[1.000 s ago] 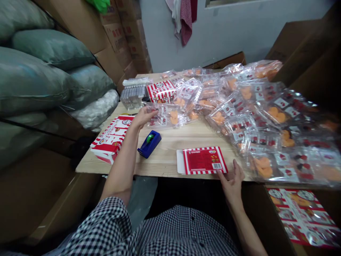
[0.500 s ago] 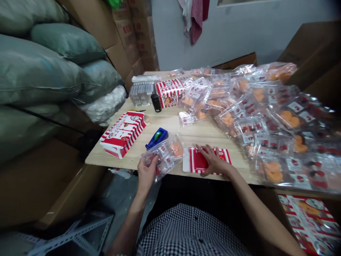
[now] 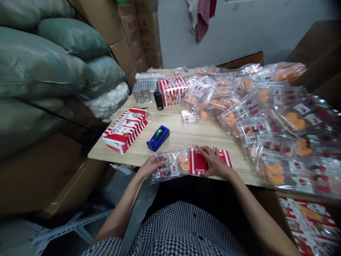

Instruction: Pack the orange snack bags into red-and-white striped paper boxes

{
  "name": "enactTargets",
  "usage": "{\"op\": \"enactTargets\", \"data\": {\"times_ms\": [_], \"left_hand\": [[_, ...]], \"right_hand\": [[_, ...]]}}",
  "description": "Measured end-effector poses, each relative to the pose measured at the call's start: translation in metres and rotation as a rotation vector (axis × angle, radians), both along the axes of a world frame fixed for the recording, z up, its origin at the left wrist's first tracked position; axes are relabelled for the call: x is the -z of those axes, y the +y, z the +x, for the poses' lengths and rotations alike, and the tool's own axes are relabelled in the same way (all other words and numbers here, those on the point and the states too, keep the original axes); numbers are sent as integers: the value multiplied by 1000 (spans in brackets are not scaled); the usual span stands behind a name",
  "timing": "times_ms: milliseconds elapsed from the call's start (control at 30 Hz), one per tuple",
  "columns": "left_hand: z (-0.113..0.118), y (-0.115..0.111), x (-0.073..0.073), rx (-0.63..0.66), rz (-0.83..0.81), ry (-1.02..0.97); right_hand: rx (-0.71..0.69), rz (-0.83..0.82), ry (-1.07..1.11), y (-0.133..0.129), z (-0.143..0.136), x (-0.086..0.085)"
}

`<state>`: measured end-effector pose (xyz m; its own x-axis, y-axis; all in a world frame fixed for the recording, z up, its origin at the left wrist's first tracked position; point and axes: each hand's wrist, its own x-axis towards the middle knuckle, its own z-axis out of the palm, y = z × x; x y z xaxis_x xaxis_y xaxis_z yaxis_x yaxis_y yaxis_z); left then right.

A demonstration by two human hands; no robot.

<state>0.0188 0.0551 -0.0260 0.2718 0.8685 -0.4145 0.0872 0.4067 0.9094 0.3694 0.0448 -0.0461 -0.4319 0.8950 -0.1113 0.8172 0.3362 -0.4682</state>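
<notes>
Bulging sacks (image 3: 34,64) are stacked at the left, and brown cartons (image 3: 131,28) behind them carry red print too blurred to read. On the worktop (image 3: 181,133), a heap of clear bags (image 3: 269,124) fills the right side, each holding orange pieces, red pieces and small white cards. Red-and-white striped boxes (image 3: 125,129) lie at the left, printed with a round black-and-white emblem and illegible lettering; another striped box (image 3: 174,92) stands near clear plastic trays (image 3: 145,92). At the front edge, the right hand (image 3: 214,163) rests with fingers spread on a red carton (image 3: 197,161), partly covering its print. The left hand (image 3: 149,167) pinches one end of a filled clear packet (image 3: 173,165), whose other end meets the carton; whether it is inside, I cannot tell. Beyond are a blue dispenser (image 3: 153,144) with green tape (image 3: 159,133) and a black bottle (image 3: 159,101).
</notes>
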Motion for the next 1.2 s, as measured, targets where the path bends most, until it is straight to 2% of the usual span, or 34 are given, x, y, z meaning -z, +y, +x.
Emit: {"op": "enactTargets", "data": {"times_ms": [133, 267, 333, 433, 533, 633, 767, 867, 933, 1033, 1133, 1200], "left_hand": [[7, 17, -2, 121, -32, -52], [34, 25, 4, 154, -30, -84], [56, 27, 11, 125, -11, -89], [86, 27, 20, 12, 50, -63], [95, 26, 19, -125, 124, 6], [82, 23, 2, -208, 241, 103], [66, 12, -40, -213, 519, 242], [72, 2, -72, -208, 699, 271], [81, -5, -88, -142, 772, 261], [93, -13, -101, 2, 921, 374], [99, -17, -105, 107, 1057, 530], [102, -17, -106, 193, 1117, 528]], "right_hand": [[-27, 3, 12, 0, 2, 3], [-33, -6, 18, 0, -1, -1], [-40, -13, 26, 0, -2, -4], [-6, 1, 47, -3, -2, -7], [82, 46, 71, -8, 0, -10], [184, 131, 105, -16, -3, -16], [290, 244, 152, -28, -23, -31], [338, 294, 223, -36, -43, -43], [371, 331, 282, -40, -56, -50], [410, 419, 343, -42, -67, -57], [464, 475, 354, -43, -74, -59], [538, 480, 388, -43, -77, -59]]}}
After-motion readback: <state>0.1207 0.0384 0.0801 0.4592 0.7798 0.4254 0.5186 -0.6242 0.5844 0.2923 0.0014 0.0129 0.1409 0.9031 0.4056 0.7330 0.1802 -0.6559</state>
